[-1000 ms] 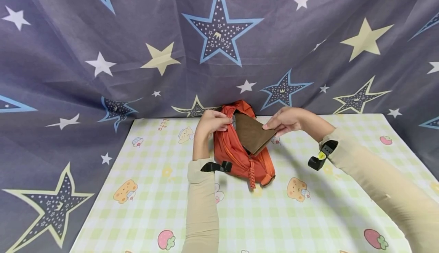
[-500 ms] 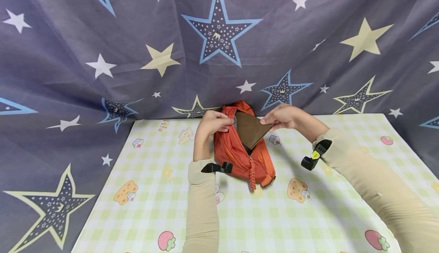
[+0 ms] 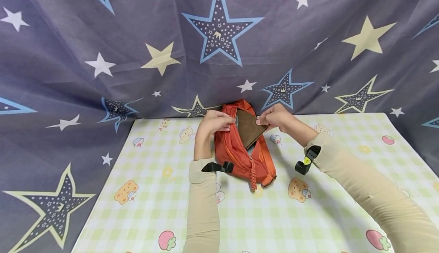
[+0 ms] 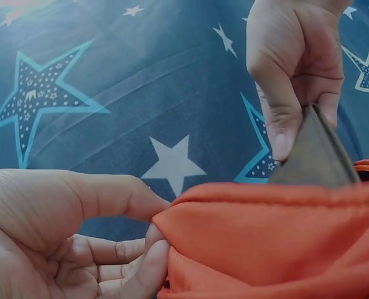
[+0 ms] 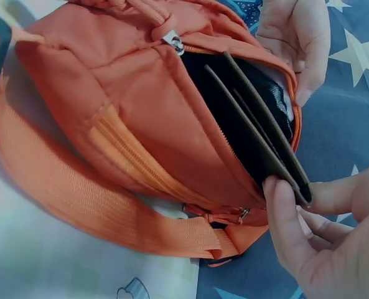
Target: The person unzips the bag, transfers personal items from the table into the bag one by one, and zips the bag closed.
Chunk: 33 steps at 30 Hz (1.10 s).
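An orange-red zippered bag (image 3: 229, 152) stands near the table's back edge, its top zip undone. My left hand (image 3: 216, 123) pinches the left rim of the opening between thumb and fingers. On the other side, my right hand (image 3: 274, 117) pinches the corner of a brown folded wallet (image 3: 250, 129). In the right wrist view the wallet (image 5: 252, 118) tilts partway into the opening, its layered edges showing. The left wrist view has only the wallet's upper corner (image 4: 315, 152) above the orange fabric (image 4: 284, 230); its lower part is hidden inside.
A checked, cartoon-printed cloth (image 3: 154, 207) covers the table. Right behind the bag hangs a dark star-patterned curtain (image 3: 192, 81). The bag's braided zip pull (image 3: 253, 175) hangs at its front, and an orange strap (image 5: 109, 212) loops alongside.
My right hand has moved left and slightly up with the wallet, which sits deeper in the bag's opening. My left hand keeps its pinch on the rim, almost still.
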Motion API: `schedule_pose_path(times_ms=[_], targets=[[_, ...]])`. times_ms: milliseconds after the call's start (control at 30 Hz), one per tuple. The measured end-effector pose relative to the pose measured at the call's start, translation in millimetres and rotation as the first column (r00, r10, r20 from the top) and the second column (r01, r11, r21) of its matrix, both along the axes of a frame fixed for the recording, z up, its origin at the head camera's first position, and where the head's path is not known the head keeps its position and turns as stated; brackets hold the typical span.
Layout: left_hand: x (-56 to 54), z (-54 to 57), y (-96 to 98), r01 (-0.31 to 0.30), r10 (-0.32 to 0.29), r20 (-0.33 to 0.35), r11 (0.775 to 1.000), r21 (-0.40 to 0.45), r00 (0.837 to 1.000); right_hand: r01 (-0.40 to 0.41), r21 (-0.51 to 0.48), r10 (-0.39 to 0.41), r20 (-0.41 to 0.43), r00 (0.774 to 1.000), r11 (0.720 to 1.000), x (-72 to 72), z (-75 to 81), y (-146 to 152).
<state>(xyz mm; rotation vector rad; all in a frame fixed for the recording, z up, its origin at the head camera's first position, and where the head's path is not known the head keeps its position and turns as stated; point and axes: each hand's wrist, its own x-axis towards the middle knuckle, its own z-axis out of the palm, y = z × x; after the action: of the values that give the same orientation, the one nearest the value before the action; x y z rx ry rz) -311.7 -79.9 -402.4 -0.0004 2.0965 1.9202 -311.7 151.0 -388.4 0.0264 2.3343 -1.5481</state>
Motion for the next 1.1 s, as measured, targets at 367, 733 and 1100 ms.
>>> schedule_pose_path(times_ms=[367, 733, 1100], targets=[[0.8, 0.4, -0.5, -0.012, 0.012, -0.001, 1.0, 0.006, 1.0, -0.016, -0.04, 0.018, 0.063, 0.998, 0.999, 7.6, -1.8, -4], [-0.1, -0.4, -1.0, -0.013, 0.013, -0.014, 1.0, -0.002, 1.0, -0.074, -0.092, 0.086, 0.133, 0.987, 0.993, 10.5, -0.6, -4], [-1.1, 0.2, -1.4, 0.001, -0.002, 0.012, 1.0, 0.023, 1.0, -0.081, 0.017, 0.08, 0.046, 0.996, 0.997, 8.5, 0.3, -6]])
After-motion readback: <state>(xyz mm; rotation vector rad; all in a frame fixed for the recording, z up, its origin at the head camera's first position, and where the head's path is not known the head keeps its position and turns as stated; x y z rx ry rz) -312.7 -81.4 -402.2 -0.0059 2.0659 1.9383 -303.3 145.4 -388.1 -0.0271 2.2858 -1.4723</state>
